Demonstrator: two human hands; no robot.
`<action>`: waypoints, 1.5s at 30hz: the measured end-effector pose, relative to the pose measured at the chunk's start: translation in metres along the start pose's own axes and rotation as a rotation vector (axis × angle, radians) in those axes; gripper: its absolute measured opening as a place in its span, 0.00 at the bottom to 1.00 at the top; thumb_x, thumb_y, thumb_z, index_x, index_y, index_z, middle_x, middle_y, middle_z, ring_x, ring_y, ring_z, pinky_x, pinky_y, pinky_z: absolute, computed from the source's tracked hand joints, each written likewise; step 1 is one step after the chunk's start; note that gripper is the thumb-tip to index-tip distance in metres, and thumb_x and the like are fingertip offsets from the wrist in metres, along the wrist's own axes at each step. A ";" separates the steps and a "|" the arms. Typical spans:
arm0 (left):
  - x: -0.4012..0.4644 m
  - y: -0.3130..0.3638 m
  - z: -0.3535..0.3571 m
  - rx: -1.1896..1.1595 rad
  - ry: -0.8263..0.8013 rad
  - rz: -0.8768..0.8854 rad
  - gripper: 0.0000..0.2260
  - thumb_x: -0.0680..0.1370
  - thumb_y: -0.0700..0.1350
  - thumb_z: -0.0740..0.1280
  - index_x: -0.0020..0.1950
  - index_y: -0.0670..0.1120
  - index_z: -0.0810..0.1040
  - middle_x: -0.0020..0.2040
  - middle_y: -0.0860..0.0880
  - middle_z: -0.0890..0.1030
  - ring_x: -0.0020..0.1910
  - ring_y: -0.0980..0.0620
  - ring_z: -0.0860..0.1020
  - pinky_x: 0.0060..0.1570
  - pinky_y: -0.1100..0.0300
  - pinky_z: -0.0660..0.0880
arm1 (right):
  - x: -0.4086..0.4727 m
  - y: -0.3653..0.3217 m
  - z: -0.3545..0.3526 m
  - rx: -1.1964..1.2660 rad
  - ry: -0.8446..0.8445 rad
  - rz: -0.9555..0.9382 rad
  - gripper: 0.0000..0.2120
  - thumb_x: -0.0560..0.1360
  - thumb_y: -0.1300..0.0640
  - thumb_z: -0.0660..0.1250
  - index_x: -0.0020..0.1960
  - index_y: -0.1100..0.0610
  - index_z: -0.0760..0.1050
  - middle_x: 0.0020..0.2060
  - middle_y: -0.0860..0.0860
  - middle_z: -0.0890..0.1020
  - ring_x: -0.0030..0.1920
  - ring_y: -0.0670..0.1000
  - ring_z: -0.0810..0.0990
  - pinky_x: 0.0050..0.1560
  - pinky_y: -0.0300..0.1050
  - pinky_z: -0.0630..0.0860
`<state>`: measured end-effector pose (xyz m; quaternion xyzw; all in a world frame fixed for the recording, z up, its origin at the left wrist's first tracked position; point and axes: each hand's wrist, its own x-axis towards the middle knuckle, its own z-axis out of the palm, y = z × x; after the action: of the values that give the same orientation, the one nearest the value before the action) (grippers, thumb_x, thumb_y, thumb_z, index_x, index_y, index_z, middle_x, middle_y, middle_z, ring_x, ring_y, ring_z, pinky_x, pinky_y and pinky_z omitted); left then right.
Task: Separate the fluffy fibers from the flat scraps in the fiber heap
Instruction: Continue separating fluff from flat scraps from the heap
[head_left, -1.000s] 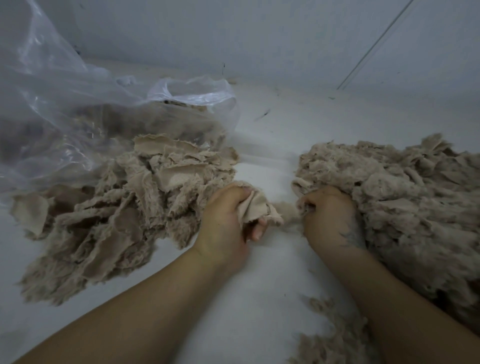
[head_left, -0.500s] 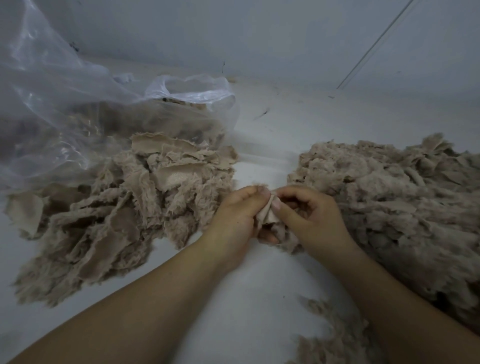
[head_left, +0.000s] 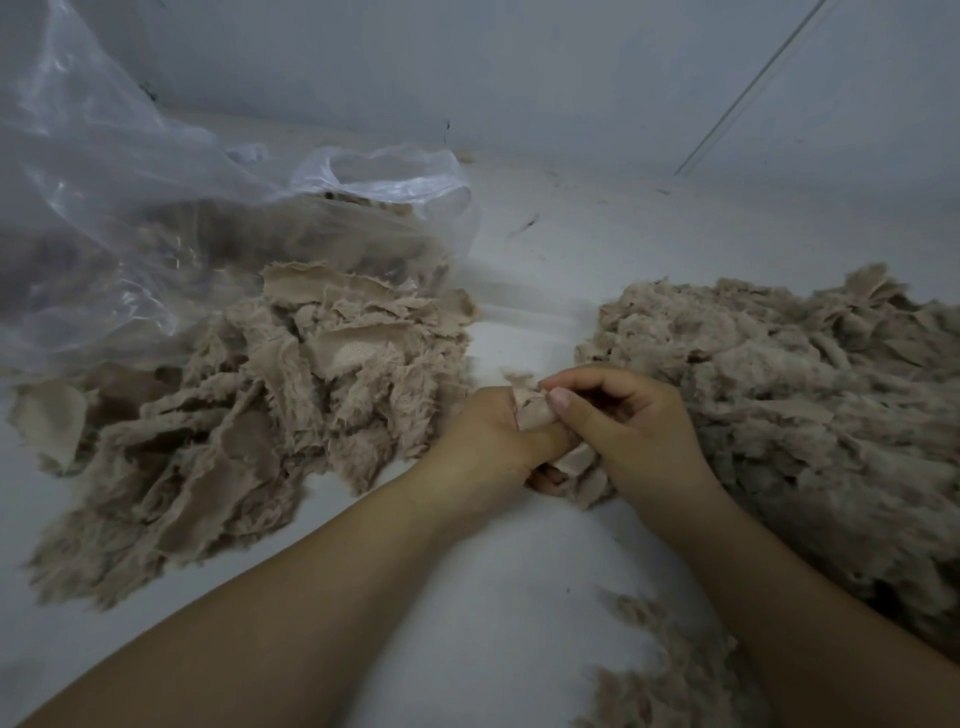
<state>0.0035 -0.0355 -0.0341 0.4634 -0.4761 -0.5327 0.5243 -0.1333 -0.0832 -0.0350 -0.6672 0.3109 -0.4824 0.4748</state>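
A beige fabric scrap (head_left: 532, 413) sits between both hands at the centre of the white surface. My left hand (head_left: 488, 447) grips it from the left with curled fingers. My right hand (head_left: 628, 431) pinches its top edge between thumb and forefinger. More of the scrap (head_left: 576, 462) hangs out below the hands. To the left lies a pile of flat, fuzzy-edged scraps (head_left: 234, 415). On the right rises the big fluffy fiber heap (head_left: 789, 395), touching my right wrist.
A clear plastic bag (head_left: 171, 208) with more beige material lies at the back left, partly over the scrap pile. A small tuft of loose fibers (head_left: 660, 670) lies near the front edge. A pale wall closes off the back.
A second ago my right hand lay at the heap's edge while the left held the scrap. The right hand has come over, and both now hold the scrap together.
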 end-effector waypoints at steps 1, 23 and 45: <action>0.000 0.000 0.000 -0.007 -0.002 -0.012 0.08 0.77 0.38 0.69 0.51 0.33 0.80 0.37 0.42 0.81 0.33 0.50 0.80 0.31 0.62 0.76 | 0.000 0.002 -0.001 -0.023 -0.006 -0.004 0.04 0.74 0.60 0.73 0.44 0.52 0.84 0.43 0.53 0.85 0.43 0.51 0.84 0.40 0.41 0.79; 0.001 0.005 -0.003 -0.283 0.240 0.016 0.10 0.81 0.44 0.64 0.44 0.40 0.77 0.35 0.38 0.78 0.29 0.46 0.74 0.24 0.60 0.72 | 0.000 0.000 -0.001 0.009 -0.039 0.022 0.07 0.76 0.65 0.69 0.41 0.57 0.79 0.29 0.50 0.80 0.28 0.45 0.76 0.29 0.38 0.74; -0.007 0.006 -0.007 -0.394 0.276 0.105 0.13 0.78 0.42 0.61 0.38 0.39 0.80 0.28 0.43 0.70 0.23 0.47 0.68 0.22 0.62 0.63 | 0.007 -0.009 -0.005 0.408 0.068 0.375 0.10 0.81 0.65 0.60 0.41 0.58 0.72 0.24 0.48 0.71 0.24 0.42 0.68 0.23 0.33 0.64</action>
<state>0.0118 -0.0287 -0.0288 0.3953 -0.3103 -0.5190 0.6915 -0.1358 -0.0872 -0.0239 -0.4722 0.3411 -0.4609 0.6695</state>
